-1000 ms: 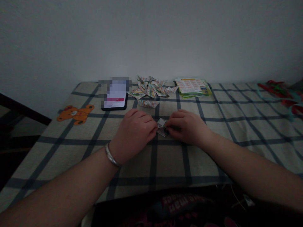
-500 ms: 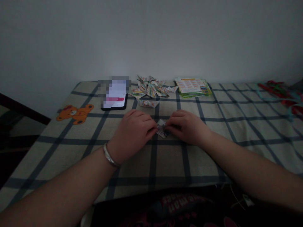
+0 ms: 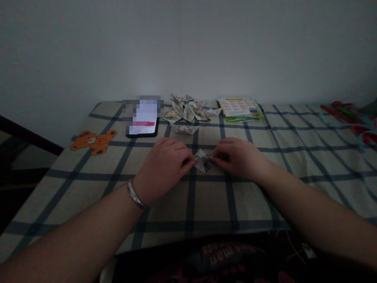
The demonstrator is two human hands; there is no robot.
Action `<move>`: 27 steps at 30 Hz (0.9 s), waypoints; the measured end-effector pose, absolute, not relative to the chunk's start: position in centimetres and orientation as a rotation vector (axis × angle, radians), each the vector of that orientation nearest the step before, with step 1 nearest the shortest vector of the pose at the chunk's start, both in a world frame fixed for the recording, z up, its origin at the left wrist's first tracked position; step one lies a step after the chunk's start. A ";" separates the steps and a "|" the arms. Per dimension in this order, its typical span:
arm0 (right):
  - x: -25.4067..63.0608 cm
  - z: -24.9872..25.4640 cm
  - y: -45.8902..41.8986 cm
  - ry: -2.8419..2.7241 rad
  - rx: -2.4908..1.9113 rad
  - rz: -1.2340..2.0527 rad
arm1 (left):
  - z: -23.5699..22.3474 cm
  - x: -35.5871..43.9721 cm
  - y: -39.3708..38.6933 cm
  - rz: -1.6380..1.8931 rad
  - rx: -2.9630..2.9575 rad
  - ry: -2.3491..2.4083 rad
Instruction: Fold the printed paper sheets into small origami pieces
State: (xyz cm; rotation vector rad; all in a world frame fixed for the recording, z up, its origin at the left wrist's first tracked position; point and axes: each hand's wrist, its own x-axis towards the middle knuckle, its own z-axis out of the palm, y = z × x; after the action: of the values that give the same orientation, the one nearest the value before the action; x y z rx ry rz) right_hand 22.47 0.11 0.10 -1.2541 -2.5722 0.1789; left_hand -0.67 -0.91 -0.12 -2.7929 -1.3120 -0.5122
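A small folded piece of printed paper lies between my two hands, low over the checked tablecloth. My left hand, with a silver bangle at its wrist, pinches the paper's left corner between thumb and fingertips. On the opposite side, my right hand pinches the right corner. Just beyond them rests one folded paper boat. Behind it is a heap of several folded paper pieces in the same printed paper.
A phone with a lit screen lies at the back left. A stack of printed leaflets is at the back, by the wall. An orange bear figure sits on the checked tablecloth. Red and teal ribbons lie far right.
My right hand has shifted slightly to the right, and the folded paper looks more spread out between my fingers. My left hand stays almost in place.
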 end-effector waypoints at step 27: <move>21.2 -0.4 0.1 -2.342 -1.273 0.387 | -0.6 -0.6 -0.2 -0.734 -3.045 -1.245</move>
State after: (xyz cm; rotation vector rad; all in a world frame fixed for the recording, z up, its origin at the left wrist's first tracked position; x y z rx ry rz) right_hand 21.16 0.08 -0.39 -1.2727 -2.3425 0.3870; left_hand -0.61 -0.24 -0.64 -3.0447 -1.2446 -0.7337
